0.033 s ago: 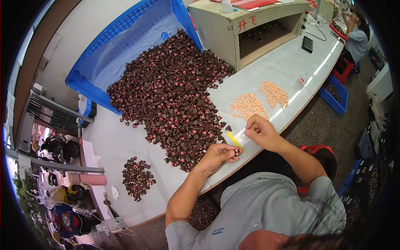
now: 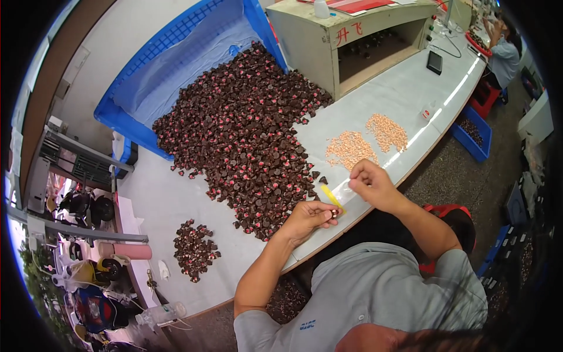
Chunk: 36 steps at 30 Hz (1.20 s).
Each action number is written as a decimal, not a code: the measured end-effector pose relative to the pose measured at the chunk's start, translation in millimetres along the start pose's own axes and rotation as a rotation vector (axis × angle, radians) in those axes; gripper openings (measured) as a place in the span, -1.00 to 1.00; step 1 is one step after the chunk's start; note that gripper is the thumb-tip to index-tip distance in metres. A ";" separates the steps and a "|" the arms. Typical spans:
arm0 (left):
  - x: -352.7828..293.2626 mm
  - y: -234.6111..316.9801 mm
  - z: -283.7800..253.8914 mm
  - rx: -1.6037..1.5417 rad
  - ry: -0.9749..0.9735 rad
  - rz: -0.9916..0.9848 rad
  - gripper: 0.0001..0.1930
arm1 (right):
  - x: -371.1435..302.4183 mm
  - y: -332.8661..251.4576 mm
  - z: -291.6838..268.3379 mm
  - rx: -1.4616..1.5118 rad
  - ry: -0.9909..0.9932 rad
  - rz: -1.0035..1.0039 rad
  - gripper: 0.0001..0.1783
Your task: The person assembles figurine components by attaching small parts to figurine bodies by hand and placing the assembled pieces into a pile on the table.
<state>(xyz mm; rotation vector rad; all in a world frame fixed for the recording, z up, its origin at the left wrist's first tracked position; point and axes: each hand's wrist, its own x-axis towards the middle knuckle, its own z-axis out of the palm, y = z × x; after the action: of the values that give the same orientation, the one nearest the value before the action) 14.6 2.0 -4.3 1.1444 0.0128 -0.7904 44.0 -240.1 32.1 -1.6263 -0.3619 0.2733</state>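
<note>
My left hand rests near the table's front edge, thumb and forefinger pinching a small dark piece with a pale spot. To its right, my right hand hovers with curled fingers pressed together; anything between the fingertips is too small to make out. Beside both hands lies a yellow strip. One loose dark piece sits just past it. Beyond my left hand spreads a large heap of dark pieces with red-pink spots. Small tan pieces form two patches, one nearer and one farther.
The large heap spills from a tipped blue crate. A smaller dark pile lies at left on the white table. Behind stand a greenish box with an open front and a black device. Another person sits far right.
My right hand has shifted very slightly to the right, a little away from my left. The left keeps its pinch on the small dark piece.
</note>
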 end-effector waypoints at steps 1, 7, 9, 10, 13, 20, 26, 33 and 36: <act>-1.4 3.0 -0.1 0.001 -0.006 0.008 -0.77 | 1.1 2.1 -3.4 0.088 0.084 -0.024 -0.85; -31.5 44.9 -4.9 0.203 0.124 0.178 -0.75 | -1.6 20.6 -23.1 -0.020 0.356 -0.166 -0.92; -54.5 53.3 -20.8 0.226 0.326 0.249 -0.74 | -6.9 13.3 -32.2 -0.068 0.377 -0.122 -0.93; -69.4 55.4 -32.6 0.358 0.516 0.300 -0.72 | -6.3 9.9 -34.4 -0.069 0.360 -0.124 -0.93; -121.2 46.2 -81.9 1.154 1.218 0.333 -0.65 | -2.9 16.8 -40.7 -0.079 0.349 -0.120 -0.92; -184.0 26.4 -128.4 1.755 1.613 0.011 -0.65 | -5.5 20.8 -39.6 -0.110 0.343 -0.084 -0.92; -144.1 20.2 -101.3 1.349 0.929 0.390 -0.70 | -6.0 13.5 -38.6 -0.107 0.320 -0.097 -0.92; -146.1 11.0 -120.8 1.367 0.968 0.466 -0.77 | -10.2 17.0 -42.2 -0.129 0.363 -0.111 -0.92; -161.4 13.6 -118.0 0.950 1.088 0.317 -0.75 | -8.2 20.1 -52.5 -0.255 0.363 -0.057 -0.94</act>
<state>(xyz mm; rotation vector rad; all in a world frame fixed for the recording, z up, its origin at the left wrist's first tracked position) -52.1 189.7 17.7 2.2969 0.3846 0.2554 58.1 -292.8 16.4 -1.8709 -0.1686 -0.1178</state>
